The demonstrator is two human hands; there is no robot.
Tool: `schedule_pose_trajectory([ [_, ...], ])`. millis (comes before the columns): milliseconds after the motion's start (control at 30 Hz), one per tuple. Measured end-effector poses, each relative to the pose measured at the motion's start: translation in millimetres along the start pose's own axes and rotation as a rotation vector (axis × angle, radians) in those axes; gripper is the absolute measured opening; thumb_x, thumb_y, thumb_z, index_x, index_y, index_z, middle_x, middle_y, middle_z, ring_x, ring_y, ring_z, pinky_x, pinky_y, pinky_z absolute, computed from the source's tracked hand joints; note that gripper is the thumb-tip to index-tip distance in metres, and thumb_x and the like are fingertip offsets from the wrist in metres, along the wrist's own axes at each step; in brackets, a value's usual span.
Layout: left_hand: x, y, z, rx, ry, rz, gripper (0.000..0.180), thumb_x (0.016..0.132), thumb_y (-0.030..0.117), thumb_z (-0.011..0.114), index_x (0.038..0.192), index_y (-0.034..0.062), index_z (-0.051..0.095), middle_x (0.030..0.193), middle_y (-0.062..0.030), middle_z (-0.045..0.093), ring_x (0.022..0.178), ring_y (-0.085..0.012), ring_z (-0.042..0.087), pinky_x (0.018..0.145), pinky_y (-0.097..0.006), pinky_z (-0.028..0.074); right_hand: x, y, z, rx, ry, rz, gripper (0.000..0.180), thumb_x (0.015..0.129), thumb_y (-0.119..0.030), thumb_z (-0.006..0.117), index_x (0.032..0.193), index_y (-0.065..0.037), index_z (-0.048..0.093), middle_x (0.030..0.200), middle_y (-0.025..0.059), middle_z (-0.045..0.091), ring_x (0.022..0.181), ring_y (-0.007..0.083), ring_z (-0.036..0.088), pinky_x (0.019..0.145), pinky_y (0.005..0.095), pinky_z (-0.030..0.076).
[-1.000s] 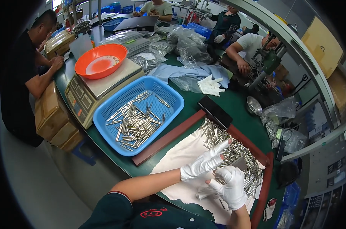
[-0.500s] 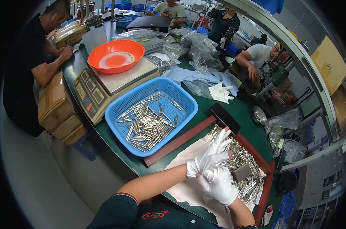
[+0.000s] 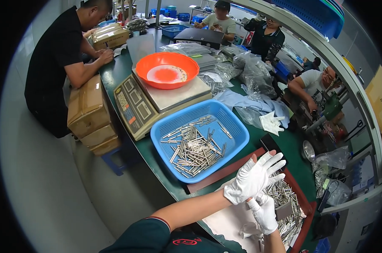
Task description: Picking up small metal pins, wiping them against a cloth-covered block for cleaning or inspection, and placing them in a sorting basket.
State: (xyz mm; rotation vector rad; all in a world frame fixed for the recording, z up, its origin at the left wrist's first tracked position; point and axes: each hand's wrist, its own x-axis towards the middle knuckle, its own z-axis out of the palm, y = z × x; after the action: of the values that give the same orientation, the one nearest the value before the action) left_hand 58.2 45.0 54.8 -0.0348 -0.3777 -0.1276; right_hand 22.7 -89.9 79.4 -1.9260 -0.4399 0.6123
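Observation:
My left hand [image 3: 255,176], in a white glove with bare thumb and index fingertips, is raised with its fingers spread. Just below it, my right hand [image 3: 265,214] wears a similar white glove; its fingers are curled near the left palm's lower edge, and what they may pinch is hidden. Beneath and beside both hands, many slim metal pins [image 3: 293,224] lie heaped inside a reddish-brown frame [image 3: 301,192], with a grey block [image 3: 283,211] on them. Pale sheeting [image 3: 224,223] covers the near side. A blue perforated basket [image 3: 158,145] holds more metal pins [image 3: 199,149].
Behind the basket stands a scale [image 3: 134,107] bearing an orange bowl [image 3: 168,63]. A loose white glove [image 3: 271,123] lies by blue cloth [image 3: 241,101] and plastic bags [image 3: 258,80]. Stacked cartons [image 3: 88,109] stand left. Several people work around the table.
My left hand has opened out with fingers spread. My right hand has moved off the left wrist to below the palm. The view has shifted, so the scene sits further right.

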Motion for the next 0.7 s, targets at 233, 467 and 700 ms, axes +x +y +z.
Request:
schedule_pose_trajectory([
  [233,-9,-4,3,0.157,-0.035,-0.078,0.079,0.086,0.058,0.055,0.142,0.0080,0.032,0.150,-0.0109,0.029,0.140,-0.0260,0.025,0.116,-0.038,0.014,-6,-9,9,-0.715,-0.089,-0.557,0.009,0.077,-0.013,0.063,0.071,-0.008,0.060,0.059,0.0117,0.056,0.055,0.0310,0.056,0.055,0.0416,0.045],
  [467,-7,-28,-7,0.206,-0.005,-0.161,0.073,0.088,0.049,0.058,0.141,0.0081,0.031,0.142,-0.0108,0.038,0.132,-0.0252,0.035,0.109,-0.044,0.029,-42,21,-38,-0.632,0.413,-0.469,0.014,0.082,-0.016,0.067,0.072,-0.007,0.062,0.060,0.0062,0.058,0.056,0.0235,0.055,0.055,0.0350,0.041],
  [700,-19,-32,-26,-0.075,0.179,-0.278,0.059,0.092,0.042,0.056,0.134,0.0041,0.038,0.133,-0.0133,0.048,0.122,-0.0245,0.048,0.103,-0.039,0.041,-35,77,-83,-0.282,1.235,-0.373,0.026,0.098,-0.018,0.048,0.078,-0.001,0.054,0.062,0.0016,0.049,0.056,0.0100,0.044,0.053,0.0261,0.036],
])
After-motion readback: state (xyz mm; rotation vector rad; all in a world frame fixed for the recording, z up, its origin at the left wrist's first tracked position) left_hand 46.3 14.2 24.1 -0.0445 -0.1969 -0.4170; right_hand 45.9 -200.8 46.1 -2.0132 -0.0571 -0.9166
